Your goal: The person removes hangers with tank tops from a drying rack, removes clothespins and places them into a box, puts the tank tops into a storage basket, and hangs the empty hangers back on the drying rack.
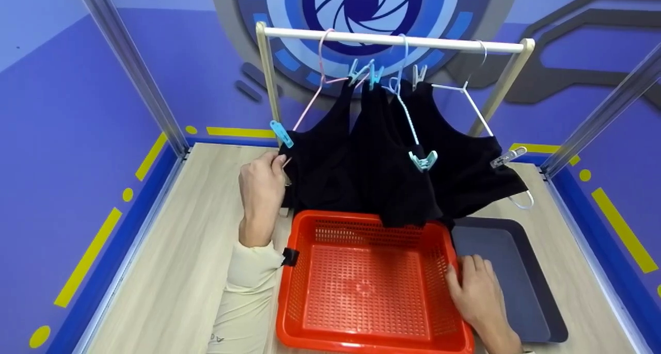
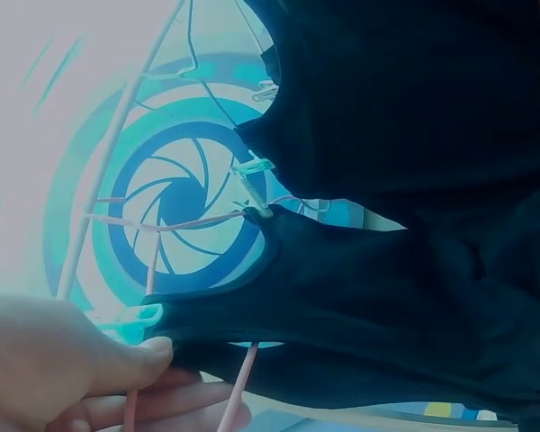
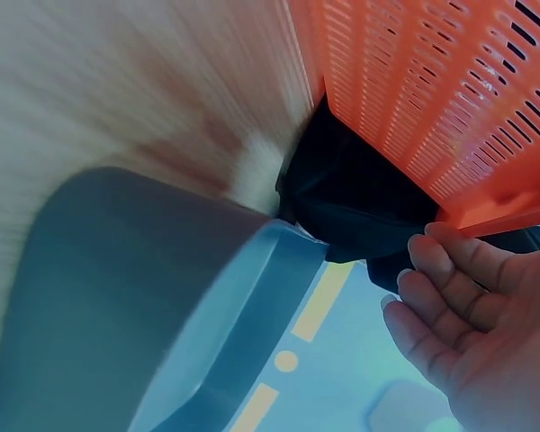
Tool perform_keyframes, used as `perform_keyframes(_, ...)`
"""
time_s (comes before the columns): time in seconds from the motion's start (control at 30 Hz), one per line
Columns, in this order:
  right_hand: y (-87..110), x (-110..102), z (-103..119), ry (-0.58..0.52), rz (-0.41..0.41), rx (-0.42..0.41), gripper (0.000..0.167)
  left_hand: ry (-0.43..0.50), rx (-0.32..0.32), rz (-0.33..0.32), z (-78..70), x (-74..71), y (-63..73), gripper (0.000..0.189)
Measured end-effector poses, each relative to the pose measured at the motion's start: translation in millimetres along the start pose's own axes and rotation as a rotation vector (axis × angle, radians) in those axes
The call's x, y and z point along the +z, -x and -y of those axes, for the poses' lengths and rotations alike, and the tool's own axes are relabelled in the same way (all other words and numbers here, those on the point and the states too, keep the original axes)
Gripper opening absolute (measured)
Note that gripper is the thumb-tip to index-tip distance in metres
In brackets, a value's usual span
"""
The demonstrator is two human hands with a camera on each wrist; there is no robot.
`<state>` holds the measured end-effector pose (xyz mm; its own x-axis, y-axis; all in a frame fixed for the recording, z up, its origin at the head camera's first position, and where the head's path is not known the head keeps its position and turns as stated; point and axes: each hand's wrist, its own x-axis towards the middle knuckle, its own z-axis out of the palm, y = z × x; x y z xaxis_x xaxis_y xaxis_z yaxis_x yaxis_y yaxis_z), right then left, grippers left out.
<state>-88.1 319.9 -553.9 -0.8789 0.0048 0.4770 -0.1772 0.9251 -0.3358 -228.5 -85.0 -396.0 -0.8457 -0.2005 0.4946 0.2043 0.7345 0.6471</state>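
1. Left hand (image 1: 262,189): the thumb and fingers pinch the pink hanger (image 1: 308,107) at its lower end, right by the edge of the left black sleeveless top (image 1: 325,163).
2. Right hand (image 1: 480,294): the fingers are loosely bent, lying along the outside of the red basket (image 1: 361,302), with the thumb at its right rim.
3. Just above the left thumb, a blue clip (image 1: 281,133) sits on the shoulder of that top; a pale-blue clip (image 1: 356,71) sits on the other shoulder.
4. Next to it hang the middle black top (image 1: 397,189), on a blue hanger (image 1: 409,119), and the right black top (image 1: 465,147), on a white hanger (image 1: 477,111), both clipped too.
5. All three hangers hook over the white rail (image 1: 454,43) of a rack near the desk's back edge.
6. The basket stands on the desk (image 1: 170,271) in front of the rack, the middle top's hem overlapping its back rim.
7. A dark grey tray (image 1: 521,276) lies beside the basket, toward the desk's right edge.
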Motion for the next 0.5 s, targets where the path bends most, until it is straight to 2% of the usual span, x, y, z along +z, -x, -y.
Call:
perform_keyframes(0.33,0.4,0.8,0.1,-0.02,-0.007,0.011,0.015,-0.043,-0.006,-0.087,-1.0,2.2,0.2,0.016)
perform_keyframes(0.5,0.9,1.2,0.3,-0.017,-0.026,-0.001,0.015,-0.034,0.003,-0.124,-0.8,3.8,-0.4,0.018)
